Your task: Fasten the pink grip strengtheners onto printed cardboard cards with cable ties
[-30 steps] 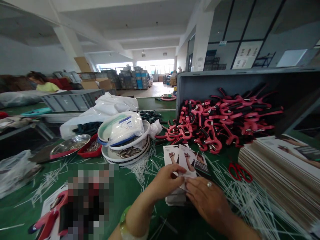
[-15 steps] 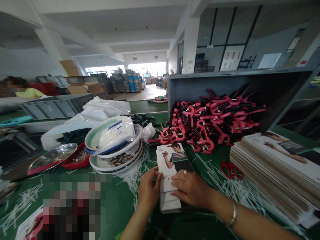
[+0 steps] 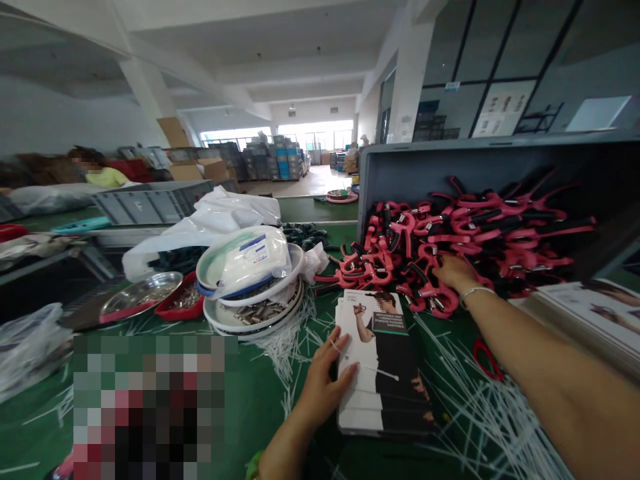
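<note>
A small stack of printed cards [image 3: 367, 393] lies on the green table, fanned toward me, with a white tie across the top one. My left hand [image 3: 327, 380] rests at the stack's left edge, thumb on the cards and fingers apart. My right hand [image 3: 454, 272] reaches into the pile of pink and black clamps [image 3: 400, 233] that spills out of a grey crate [image 3: 430, 150]. Its fingers are among the clamps, partly hidden, so a grip cannot be made out.
White ties [image 3: 480, 413] lie scattered around the cards. Red scissors [image 3: 487, 360] sit right, beside a tall card stack [image 3: 590, 333]. Stacked bowls [image 3: 255, 310], a red tray [image 3: 183, 300] and a metal dish [image 3: 143, 297] stand left. A person [image 3: 105, 175] is far left.
My right hand has left the cards and moved forward to the clamps. My left hand stays at the stack, its fingers more spread. The view has turned left.
</note>
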{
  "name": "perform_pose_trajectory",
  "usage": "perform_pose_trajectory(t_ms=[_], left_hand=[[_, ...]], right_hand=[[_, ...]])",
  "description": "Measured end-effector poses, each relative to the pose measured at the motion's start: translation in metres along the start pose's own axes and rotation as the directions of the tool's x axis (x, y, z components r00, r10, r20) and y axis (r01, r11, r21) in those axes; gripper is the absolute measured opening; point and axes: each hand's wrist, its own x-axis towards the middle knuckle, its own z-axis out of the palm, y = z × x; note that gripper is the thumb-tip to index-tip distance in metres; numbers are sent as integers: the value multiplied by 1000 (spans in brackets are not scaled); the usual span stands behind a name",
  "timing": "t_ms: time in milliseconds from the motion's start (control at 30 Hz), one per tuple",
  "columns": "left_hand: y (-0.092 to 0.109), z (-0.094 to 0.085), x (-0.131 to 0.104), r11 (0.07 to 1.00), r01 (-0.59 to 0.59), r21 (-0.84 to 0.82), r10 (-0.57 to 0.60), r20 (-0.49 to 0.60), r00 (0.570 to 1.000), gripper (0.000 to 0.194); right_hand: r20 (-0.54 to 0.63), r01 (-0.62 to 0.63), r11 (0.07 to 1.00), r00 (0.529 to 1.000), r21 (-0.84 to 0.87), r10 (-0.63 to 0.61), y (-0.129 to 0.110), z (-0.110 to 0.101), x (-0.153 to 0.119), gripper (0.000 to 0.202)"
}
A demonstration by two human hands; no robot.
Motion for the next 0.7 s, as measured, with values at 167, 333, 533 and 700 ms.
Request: perform_pose_trajectory(t_ms=[167, 333, 533, 700], left_hand=[[-2, 1, 1, 1000, -20, 6, 20, -1, 1000, 49], [3, 3, -1, 996, -74, 48, 74, -1, 997, 47], [6, 2, -3, 995, -79, 68, 79, 9, 997, 47], [7, 5, -5, 995, -77, 55, 80, -39, 996, 46]], right_hand=[[25, 71, 995, 997, 63, -73, -2, -32, -18, 21], [-319, 381, 872, 905, 306, -284, -35, -46, -79, 26], [-388, 654, 664, 754, 362, -531, -75, -9, -141, 21], [-330, 772, 597, 635, 220, -699, -60, 13, -181, 17]])
